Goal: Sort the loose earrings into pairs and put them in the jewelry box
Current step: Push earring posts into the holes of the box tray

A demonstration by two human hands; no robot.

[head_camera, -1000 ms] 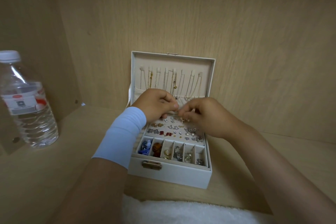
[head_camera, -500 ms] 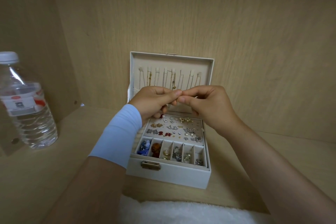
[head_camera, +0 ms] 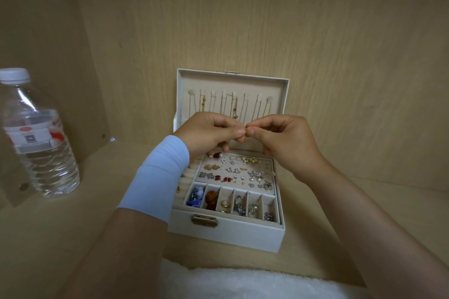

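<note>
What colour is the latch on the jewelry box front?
Brass-gold latch, clearest in the head view.

The cream jewelry box [head_camera: 243, 234] sits open on the bench [head_camera: 73, 230], its lid [head_camera: 233, 85] upright at the 12 o'clock side and a brass clasp [head_camera: 203, 221] on the wall at 6 o'clock. Thin chains [head_camera: 234, 109] hang inside the lid. On the pale stud panel [head_camera: 267, 166] the earrings [head_camera: 233, 171] lie mostly in twos: a gold cluster [head_camera: 250, 159] toward 12 o'clock, a red pair [head_camera: 223, 179] toward 7 o'clock, a pearl pair [head_camera: 256, 179] toward 4 o'clock. Six narrow compartments [head_camera: 261, 201] run along the 6 o'clock edge, holding blue, amber, gold, silver and pearl pieces. Above the box, both hands [head_camera: 245, 132] pinch a tiny piece [head_camera: 246, 127], too small to make out.
</note>
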